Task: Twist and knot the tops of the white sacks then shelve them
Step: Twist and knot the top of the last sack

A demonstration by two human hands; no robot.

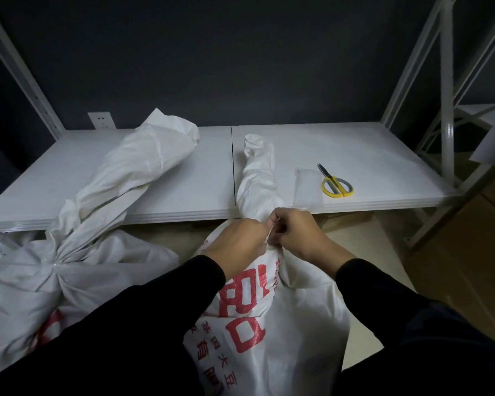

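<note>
We are knotting the red-printed sack (297, 324), which is standing near us with its twisted top lying on the shelf (369, 155). The left hand (240, 241) and right hand (300, 235) are gripping its neck, fingers (280, 224) curled tight. Next, we judge, it is needing a snug cinch, then a lift.

White sack (297, 324): red Chinese print. Legible characters are 有 and 因大豆. The large characters are creased and cannot be read.

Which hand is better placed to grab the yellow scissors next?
Probably the right hand: the yellow scissors lie on the shelf right of the twisted sack top, which the left hand would cross.
</note>
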